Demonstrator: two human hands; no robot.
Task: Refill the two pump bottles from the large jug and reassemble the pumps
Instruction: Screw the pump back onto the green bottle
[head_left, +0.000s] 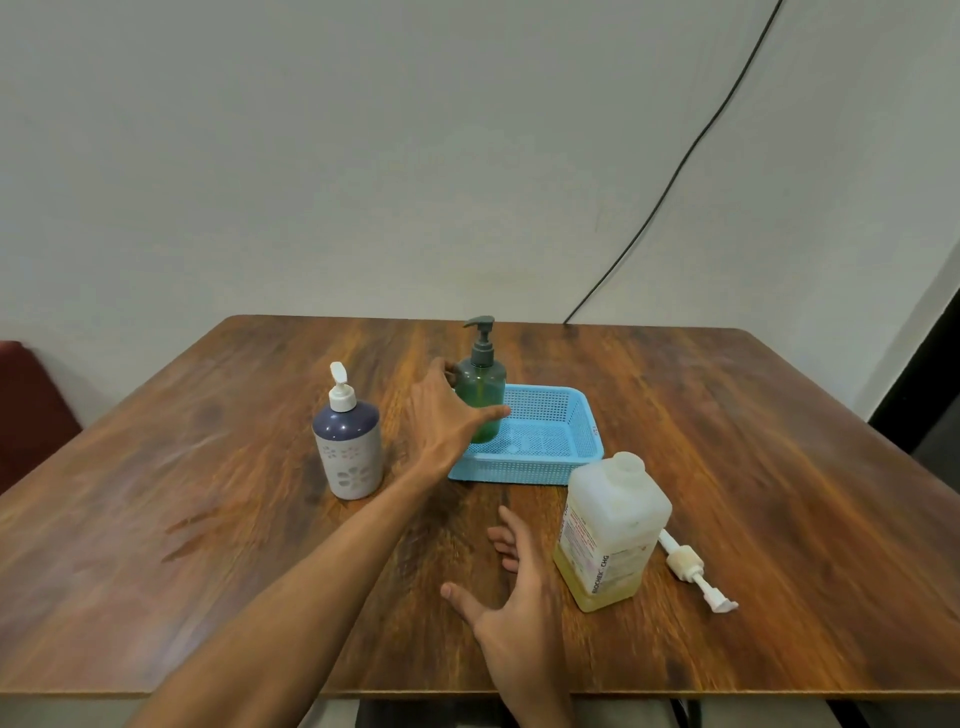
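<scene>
A green pump bottle (482, 395) with a dark pump stands at the left end of the blue basket (550, 462). My left hand (441, 415) wraps its body, thumb in front. Left of it a blue-and-white pump bottle (349, 447) with a white pump stands on the table. The large jug (610, 535), uncapped and holding a little yellow liquid, stands at the right. Its white pump (693, 571) lies flat on the table beside it. My right hand (511, 582) rests spread on the table, just left of the jug, holding nothing.
The brown wooden table (753, 441) ends at a near edge by my body and meets a wall at the back. A black cable (675, 176) runs down the wall to the table's far edge. A dark red seat (26, 405) sits at the left.
</scene>
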